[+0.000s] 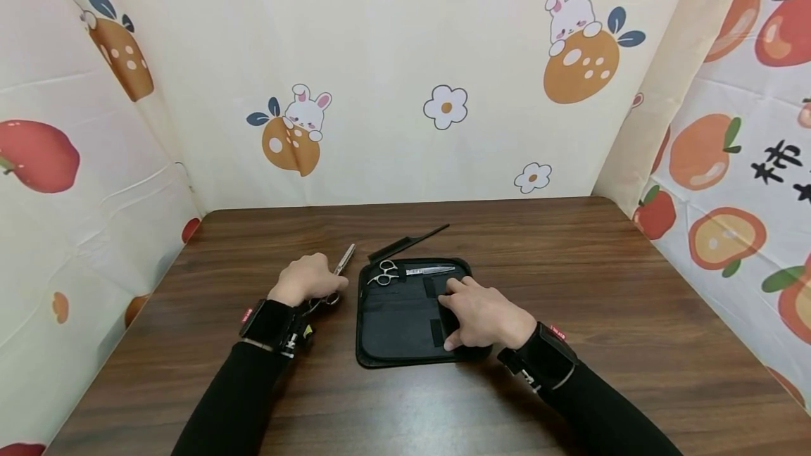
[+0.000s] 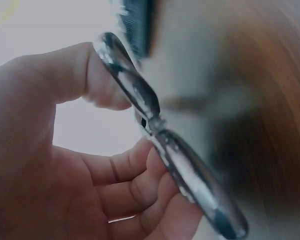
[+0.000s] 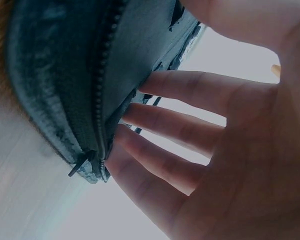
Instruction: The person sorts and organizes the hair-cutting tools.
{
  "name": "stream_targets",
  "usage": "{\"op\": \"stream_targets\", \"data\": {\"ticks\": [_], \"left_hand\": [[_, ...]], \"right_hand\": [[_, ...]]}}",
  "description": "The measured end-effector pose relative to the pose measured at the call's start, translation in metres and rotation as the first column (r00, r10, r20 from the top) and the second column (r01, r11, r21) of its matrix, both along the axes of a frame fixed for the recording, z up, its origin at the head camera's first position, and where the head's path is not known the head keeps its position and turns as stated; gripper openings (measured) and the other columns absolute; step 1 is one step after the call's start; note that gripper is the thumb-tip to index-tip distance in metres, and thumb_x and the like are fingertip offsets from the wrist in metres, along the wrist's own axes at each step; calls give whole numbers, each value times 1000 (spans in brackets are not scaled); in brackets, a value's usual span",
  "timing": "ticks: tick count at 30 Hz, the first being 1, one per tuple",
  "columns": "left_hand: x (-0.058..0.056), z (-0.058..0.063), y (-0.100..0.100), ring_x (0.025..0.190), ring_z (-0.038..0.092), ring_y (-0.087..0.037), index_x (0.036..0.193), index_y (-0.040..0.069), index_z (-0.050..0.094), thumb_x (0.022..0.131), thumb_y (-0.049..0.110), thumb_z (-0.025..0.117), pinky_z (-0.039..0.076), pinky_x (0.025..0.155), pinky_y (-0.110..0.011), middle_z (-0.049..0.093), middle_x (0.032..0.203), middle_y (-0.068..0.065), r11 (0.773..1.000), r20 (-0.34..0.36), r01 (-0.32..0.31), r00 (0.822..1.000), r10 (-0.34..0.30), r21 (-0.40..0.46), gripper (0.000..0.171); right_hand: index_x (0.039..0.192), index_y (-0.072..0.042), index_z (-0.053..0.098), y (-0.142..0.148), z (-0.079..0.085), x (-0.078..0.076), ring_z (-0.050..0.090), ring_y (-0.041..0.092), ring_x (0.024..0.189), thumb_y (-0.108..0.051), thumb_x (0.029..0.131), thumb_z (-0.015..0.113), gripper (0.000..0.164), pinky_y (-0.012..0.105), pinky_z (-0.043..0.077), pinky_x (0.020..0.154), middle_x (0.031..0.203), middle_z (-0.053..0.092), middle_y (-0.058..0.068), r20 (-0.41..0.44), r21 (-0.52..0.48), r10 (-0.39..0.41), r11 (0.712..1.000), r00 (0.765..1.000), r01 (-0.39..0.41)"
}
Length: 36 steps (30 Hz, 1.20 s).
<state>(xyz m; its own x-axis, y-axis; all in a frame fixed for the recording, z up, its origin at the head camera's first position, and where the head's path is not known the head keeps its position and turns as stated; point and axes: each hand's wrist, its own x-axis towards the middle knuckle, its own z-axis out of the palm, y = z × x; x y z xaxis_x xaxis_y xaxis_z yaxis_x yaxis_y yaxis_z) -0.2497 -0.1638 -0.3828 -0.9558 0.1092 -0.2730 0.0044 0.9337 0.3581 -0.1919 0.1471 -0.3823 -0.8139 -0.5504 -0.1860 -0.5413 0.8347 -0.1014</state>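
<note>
My left hand [image 1: 309,279] pinches a pair of silver scissors [image 1: 345,257], left of the black case; the blades point away and to the right. Up close in the left wrist view, their shiny finger rings [image 2: 200,185] lie between thumb and curled fingers. The black zip case [image 1: 399,329] lies opened flat on the table. Over its right side is my right hand [image 1: 484,315], fingers spread and fingertips touching the inside. In the right wrist view those fingers reach nearly straight past the zipper [image 3: 97,85]. A second pair of scissors [image 1: 431,270] sits across the top of the case.
A black comb [image 1: 405,242] lies slantwise just behind the case, its thin tail pointing right. The brown wooden table [image 1: 304,400] ends at a cream cloth backdrop [image 1: 380,34] with printed rabbits and fruit. Similar printed cloth hangs on both sides.
</note>
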Motion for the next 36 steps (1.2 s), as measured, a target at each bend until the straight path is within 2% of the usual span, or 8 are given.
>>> {"op": "stream_targets", "data": {"ticks": [6, 12, 15, 19, 26, 29, 33, 36], "left_hand": [[6, 4, 12, 47, 37, -16, 60, 12, 47, 86, 34, 56, 29, 49, -29, 40, 53, 1, 979, -52, 13, 999, -2, 206, 35], [7, 2, 23, 52, 41, -18, 67, 9, 50, 89, 33, 53, 33, 51, -30, 48, 61, -2, 921, -31, -24, 999, 39, 388, 32], [8, 4, 27, 57, 49, -20, 74, 8, 55, 89, 32, 54, 39, 55, -31, 52, 66, -4, 873, -1, -61, 998, 70, 485, 28], [9, 5, 34, 68, 55, -22, 84, 5, 58, 89, 26, 54, 49, 64, -35, 56, 75, -7, 790, 35, -75, 997, 68, 609, 22], [10, -4, 48, 68, 51, -21, 89, -1, 55, 90, 17, 53, 50, 68, -36, 53, 77, -7, 631, 124, -59, 991, -59, 773, 19], [10, -5, 54, 67, 49, -19, 91, -3, 54, 90, 15, 52, 49, 67, -34, 50, 76, -6, 578, 133, -46, 985, -109, 815, 18], [12, -4, 61, 67, 50, -16, 94, -5, 56, 89, 15, 51, 48, 65, -31, 51, 77, -4, 535, 125, -26, 981, -149, 844, 21], [14, -2, 67, 69, 51, -15, 92, -3, 58, 90, 15, 50, 48, 65, -29, 53, 79, -3, 516, 117, -14, 979, -167, 857, 20]], "right_hand": [[131, -10, 58, 0, 1, 2, 43, 18, 96, -46, 74, 78, 70, 35, 45, 71, 109, 48, -1, 6, -9, 1, 1000, 1000, -1], [131, -10, 58, 1, 2, 2, 43, 18, 96, -46, 74, 78, 70, 35, 45, 71, 110, 49, -1, 6, -9, 3, 1000, 1000, -3], [131, -11, 58, 1, 3, 1, 44, 18, 98, -47, 74, 77, 70, 35, 45, 72, 112, 49, -1, 9, -1, 0, 1000, 1000, 0], [132, -11, 58, 1, 4, -1, 44, 18, 100, -47, 74, 78, 71, 35, 46, 74, 114, 49, -1, 19, 1, -3, 1000, 1000, 3], [132, -11, 58, 4, 5, -6, 46, 16, 104, -45, 73, 80, 71, 38, 46, 78, 115, 50, -2, 85, -80, -16, 997, 996, 23], [131, -13, 59, 6, 6, -10, 48, 17, 111, -42, 75, 79, 66, 39, 45, 85, 120, 52, -3, 127, -144, -44, 988, 991, 62], [128, -10, 60, 8, 7, -17, 52, 20, 116, -36, 82, 75, 56, 40, 44, 92, 125, 56, 3, 134, -309, -76, 944, 988, 115], [125, -5, 61, 8, 7, -22, 58, 20, 106, -31, 86, 72, 48, 40, 46, 89, 117, 61, 8, 124, -479, -98, 866, 987, 146]]}}
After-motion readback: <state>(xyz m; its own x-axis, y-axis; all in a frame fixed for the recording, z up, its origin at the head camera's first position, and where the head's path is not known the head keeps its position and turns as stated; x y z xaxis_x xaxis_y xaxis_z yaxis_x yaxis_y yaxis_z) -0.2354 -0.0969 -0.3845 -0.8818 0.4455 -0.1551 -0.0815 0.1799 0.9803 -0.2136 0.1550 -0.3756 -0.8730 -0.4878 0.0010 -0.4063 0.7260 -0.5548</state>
